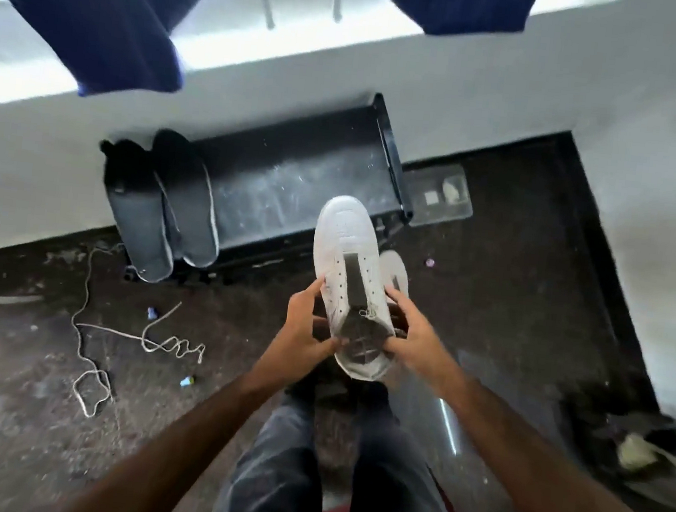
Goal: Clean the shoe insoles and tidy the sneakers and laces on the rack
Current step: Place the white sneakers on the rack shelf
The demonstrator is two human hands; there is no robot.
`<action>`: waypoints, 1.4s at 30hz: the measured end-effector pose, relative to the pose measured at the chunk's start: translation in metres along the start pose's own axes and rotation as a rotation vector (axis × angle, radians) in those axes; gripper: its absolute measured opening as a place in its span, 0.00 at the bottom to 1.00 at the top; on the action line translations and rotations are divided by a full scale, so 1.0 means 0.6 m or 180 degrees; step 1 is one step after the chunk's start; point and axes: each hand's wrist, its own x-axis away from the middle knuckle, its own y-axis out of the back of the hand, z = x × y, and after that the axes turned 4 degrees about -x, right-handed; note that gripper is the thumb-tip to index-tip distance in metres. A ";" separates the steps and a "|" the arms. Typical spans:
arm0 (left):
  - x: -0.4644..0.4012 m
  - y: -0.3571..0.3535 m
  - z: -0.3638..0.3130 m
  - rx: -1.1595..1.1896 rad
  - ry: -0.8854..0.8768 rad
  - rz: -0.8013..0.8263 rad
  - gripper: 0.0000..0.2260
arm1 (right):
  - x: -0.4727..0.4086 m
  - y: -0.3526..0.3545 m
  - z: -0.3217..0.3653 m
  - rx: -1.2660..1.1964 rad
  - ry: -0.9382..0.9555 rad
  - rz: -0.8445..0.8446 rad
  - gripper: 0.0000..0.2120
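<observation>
Fingers of the left hand (307,327) and right hand (413,336) curl round the collar of a white sneaker (351,274), clamped on either side, toe pointing away above the rack (293,192). A second sneaker (397,268) peeks from behind. Two insoles (174,213) lean on the rack's left end; laces (119,337) trail across the floor. Best to set it down level, heel toward the front, clear of the insoles.

Smooth white leather-like sneaker (347,248), dusty black rack (293,184) (matt) — rough, speckled dark floor (19,410).
</observation>
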 end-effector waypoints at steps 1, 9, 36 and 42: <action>-0.012 0.017 -0.004 0.0023 0.0029 -0.0068 0.47 | -0.015 -0.007 0.025 0.0056 0.0065 0.0058 0.37; -0.148 0.144 -0.006 -0.0004 0.0168 -0.0550 0.40 | -0.189 -0.072 0.169 0.0406 0.0365 0.0225 0.40; -0.170 0.048 0.094 0.0152 0.1015 -0.1212 0.07 | -0.300 0.034 0.077 -0.0196 0.0746 -0.1006 0.22; -0.212 -0.107 0.175 -0.0445 0.1538 0.0548 0.08 | -0.295 0.169 -0.202 0.0042 -0.0330 -0.1291 0.21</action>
